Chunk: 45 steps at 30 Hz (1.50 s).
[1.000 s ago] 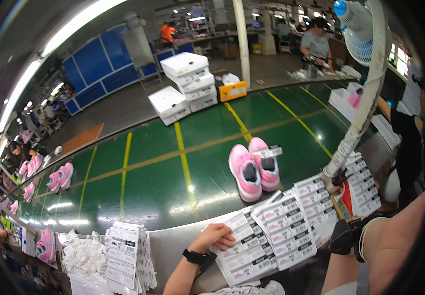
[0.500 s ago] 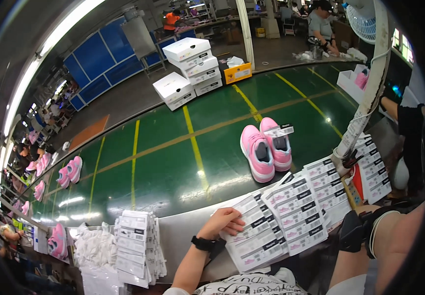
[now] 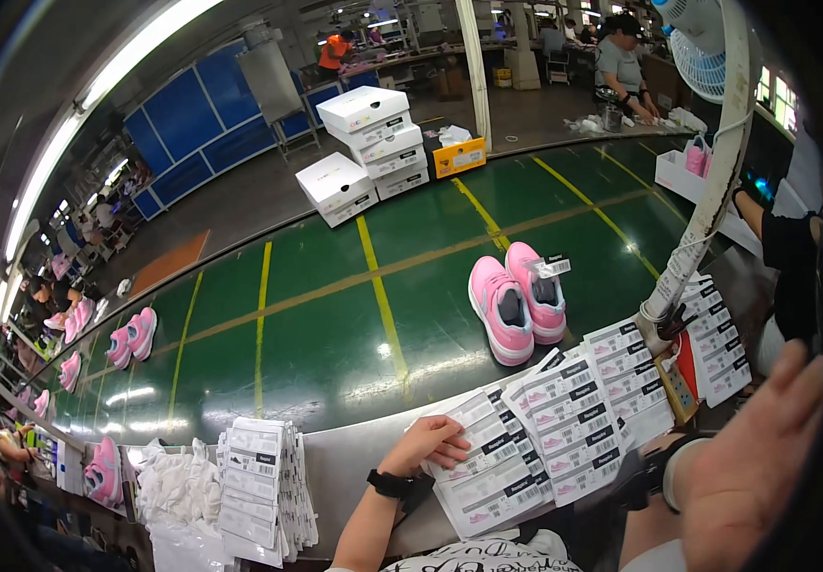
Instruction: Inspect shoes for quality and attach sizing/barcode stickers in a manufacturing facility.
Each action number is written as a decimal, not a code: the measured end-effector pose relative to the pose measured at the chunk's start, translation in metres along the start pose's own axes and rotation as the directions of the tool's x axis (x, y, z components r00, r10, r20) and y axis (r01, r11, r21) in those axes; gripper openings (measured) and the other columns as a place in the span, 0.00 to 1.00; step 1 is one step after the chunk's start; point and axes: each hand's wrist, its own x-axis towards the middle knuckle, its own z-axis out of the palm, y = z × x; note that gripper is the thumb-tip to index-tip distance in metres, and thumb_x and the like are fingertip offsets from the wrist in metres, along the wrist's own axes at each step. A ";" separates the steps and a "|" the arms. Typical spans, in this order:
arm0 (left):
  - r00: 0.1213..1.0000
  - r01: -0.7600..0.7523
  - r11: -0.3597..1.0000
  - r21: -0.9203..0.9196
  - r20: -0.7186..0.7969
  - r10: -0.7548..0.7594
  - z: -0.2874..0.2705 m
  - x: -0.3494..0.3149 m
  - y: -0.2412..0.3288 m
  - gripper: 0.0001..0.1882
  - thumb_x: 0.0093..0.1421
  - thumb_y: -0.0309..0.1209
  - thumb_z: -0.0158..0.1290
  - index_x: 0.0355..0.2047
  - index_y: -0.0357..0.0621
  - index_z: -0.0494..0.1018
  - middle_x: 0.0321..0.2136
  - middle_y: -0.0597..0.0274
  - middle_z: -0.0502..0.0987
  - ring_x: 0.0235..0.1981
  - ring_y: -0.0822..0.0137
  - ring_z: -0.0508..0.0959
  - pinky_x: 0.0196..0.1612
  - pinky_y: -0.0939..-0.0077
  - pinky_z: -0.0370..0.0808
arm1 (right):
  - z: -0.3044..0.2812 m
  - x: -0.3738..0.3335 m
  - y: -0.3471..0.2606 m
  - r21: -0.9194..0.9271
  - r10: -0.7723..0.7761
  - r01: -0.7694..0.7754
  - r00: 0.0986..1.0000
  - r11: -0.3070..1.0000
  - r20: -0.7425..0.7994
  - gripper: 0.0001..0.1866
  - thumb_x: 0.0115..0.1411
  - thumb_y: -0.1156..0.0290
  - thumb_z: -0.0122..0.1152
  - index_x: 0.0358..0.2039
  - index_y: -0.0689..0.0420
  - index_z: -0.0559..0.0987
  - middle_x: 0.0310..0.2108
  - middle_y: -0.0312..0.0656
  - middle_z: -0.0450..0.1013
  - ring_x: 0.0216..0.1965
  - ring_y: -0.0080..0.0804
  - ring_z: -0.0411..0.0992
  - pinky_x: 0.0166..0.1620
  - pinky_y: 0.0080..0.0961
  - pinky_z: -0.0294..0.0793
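Observation:
My left hand (image 3: 433, 443), a dark watch on its wrist, lies with fingers stretched out on a sheet of printed shoe labels (image 3: 487, 510). Another label sheet (image 3: 568, 434) overlaps it on the right. My right hand (image 3: 750, 467) is raised close to the camera at the lower right, large and blurred. Its fingers point up and nothing shows in them; a pale band circles the wrist. Beyond the sheets, a pair of pink sneakers (image 3: 505, 315) stands on the green conveyor, a white tag (image 3: 552, 268) on the right shoe.
White shoe boxes (image 3: 368, 112) are stacked on the far side beside a yellow box (image 3: 459, 158). A white post (image 3: 707, 210) rises at the right. Label stacks (image 3: 257, 486) and crumpled white paper (image 3: 178, 481) lie at the left. More pink shoes (image 3: 133, 338) sit farther along the conveyor (image 3: 316, 334).
My right hand has come up and turned into view at the lower right. My left hand stays on the label sheet. The whole view has shifted slightly.

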 end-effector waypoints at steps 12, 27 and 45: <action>0.998 -0.002 1.000 0.019 -0.058 0.003 -0.004 -0.009 0.000 0.14 0.64 0.35 0.49 0.43 0.36 0.70 0.35 0.50 0.80 0.31 0.61 0.83 0.30 0.71 0.82 | 0.035 -0.041 -0.021 0.669 0.272 -0.619 0.784 0.410 0.558 0.08 0.59 0.70 0.59 0.34 0.63 0.77 0.27 0.44 0.75 0.25 0.38 0.73 0.27 0.29 0.72; 0.999 -0.001 1.000 0.019 -0.040 0.002 -0.002 -0.004 0.001 0.13 0.65 0.34 0.48 0.41 0.35 0.70 0.34 0.49 0.80 0.31 0.59 0.83 0.31 0.69 0.82 | 0.041 -0.042 -0.028 0.806 0.203 -0.440 0.898 0.396 0.391 0.10 0.62 0.71 0.54 0.30 0.65 0.76 0.21 0.45 0.71 0.18 0.38 0.70 0.21 0.28 0.68; 0.999 -0.004 1.000 0.025 -0.035 0.005 0.000 -0.008 0.004 0.13 0.66 0.34 0.46 0.42 0.35 0.70 0.35 0.50 0.80 0.31 0.60 0.83 0.31 0.72 0.82 | 0.044 -0.042 -0.042 0.865 0.355 -0.493 0.829 0.098 0.432 0.13 0.64 0.69 0.49 0.34 0.67 0.76 0.25 0.46 0.75 0.23 0.38 0.75 0.26 0.26 0.73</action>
